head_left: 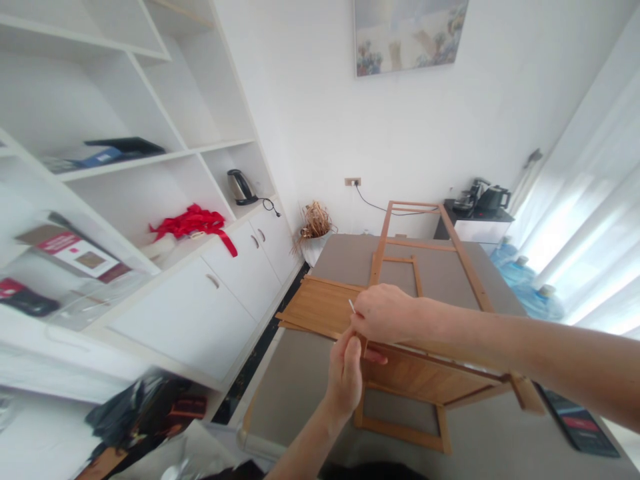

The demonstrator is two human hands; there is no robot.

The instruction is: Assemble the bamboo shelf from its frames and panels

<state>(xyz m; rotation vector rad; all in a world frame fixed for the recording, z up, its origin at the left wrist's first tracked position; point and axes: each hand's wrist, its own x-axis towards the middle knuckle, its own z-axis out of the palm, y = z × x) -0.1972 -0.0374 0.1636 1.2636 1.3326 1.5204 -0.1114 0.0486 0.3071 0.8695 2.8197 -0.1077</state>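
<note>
A wooden frame (464, 261), with long rails and a slatted shelf panel (425, 373), stands on the grey-covered table. My left hand (346, 373) is closed around the frame's near left corner, fingers reaching behind the wood. Just above it, my right hand (387, 315) is pinched at the same corner. A thin, pale rod (351, 306) sticks out past its fingers; its other end is hidden, so I cannot tell its exact kind. The joint under both hands is covered. A loose wooden panel (320, 303) lies flat beyond my hands.
A phone-like black device (580, 420) lies on the table (295, 380) at the right. Water bottles (520, 273) stand by the curtain. Beyond the frame, a black kettle (493, 198) sits on a small cabinet. White shelves (150, 167) line the left wall.
</note>
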